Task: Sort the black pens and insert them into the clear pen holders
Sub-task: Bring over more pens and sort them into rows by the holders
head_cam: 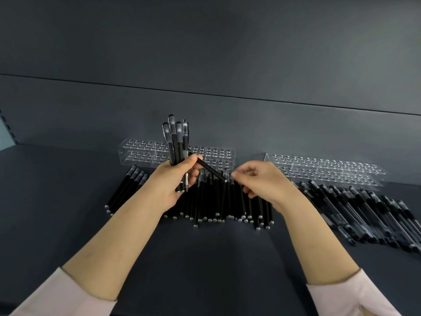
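The left hand (173,181) grasps an upright bundle of pens (176,142) in front of a clear holder (141,151), its thumb lying on one slanted pen (209,168). The right hand (262,181) has curled fingertips at that pen's lower end, too blurred to tell whether they pinch it. Below lies a row of pens (227,201), and a second holder (330,167) stands to the right.

The black pens (218,201) have matt black plastic barrels, frosted translucent caps and small silvery, metallic-looking end plugs. The clear pen holders (330,167) look like smooth, glossy acrylic. The bench (205,258) is dark, smooth and matt. The sleeves (68,297) are soft, pale pink cloth.
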{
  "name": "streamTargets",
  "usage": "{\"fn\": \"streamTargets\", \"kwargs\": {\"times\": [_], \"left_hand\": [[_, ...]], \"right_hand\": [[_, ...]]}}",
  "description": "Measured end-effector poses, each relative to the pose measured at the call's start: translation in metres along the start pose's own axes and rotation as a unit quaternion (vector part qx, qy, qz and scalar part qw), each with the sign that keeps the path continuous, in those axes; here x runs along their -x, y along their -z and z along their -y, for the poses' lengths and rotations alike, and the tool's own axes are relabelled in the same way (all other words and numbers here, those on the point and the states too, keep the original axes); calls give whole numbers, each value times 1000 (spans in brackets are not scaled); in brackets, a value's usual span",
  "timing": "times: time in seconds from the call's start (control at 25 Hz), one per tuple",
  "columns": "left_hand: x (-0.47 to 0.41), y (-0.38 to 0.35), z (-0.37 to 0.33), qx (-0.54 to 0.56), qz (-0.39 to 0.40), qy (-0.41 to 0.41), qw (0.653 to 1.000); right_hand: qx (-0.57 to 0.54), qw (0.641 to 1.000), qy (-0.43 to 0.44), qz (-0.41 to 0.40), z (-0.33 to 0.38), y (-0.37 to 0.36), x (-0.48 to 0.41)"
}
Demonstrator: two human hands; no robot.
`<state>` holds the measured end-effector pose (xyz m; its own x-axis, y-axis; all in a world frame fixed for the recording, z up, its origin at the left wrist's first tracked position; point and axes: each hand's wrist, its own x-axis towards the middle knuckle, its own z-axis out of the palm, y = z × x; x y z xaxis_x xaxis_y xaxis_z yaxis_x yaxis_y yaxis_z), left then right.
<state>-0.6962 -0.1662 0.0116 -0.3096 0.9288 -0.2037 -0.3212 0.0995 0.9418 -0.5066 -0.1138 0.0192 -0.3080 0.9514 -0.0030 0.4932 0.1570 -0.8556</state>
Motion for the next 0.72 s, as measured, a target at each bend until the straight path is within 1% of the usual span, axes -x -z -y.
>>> {"fn": "streamTargets", "kwargs": {"times": [0.04,0.12,0.28,0.4,0.52,0.64,0.72], "left_hand": [[1,-1,1,-10,3,-3,1000],[4,-4,2,-28,13,-7,999],[7,-7,4,-41,42,-15,998],[7,-7,4,-45,54,-17,997],[7,-9,6,-48,51,-24,997],[7,-11,7,-40,31,-31,998],[5,-9,6,-36,9,-35,999]], "right_hand": [[-31,999,11,-1,2,-1,1],[-84,996,29,24,7,-5,3],[-94,991,56,76,9,-12,6],[-129,984,46,111,11,-16,7],[-170,975,21,138,11,-21,8],[-161,977,3,138,10,-23,7],[-132,986,-5,100,10,-16,5]]}}
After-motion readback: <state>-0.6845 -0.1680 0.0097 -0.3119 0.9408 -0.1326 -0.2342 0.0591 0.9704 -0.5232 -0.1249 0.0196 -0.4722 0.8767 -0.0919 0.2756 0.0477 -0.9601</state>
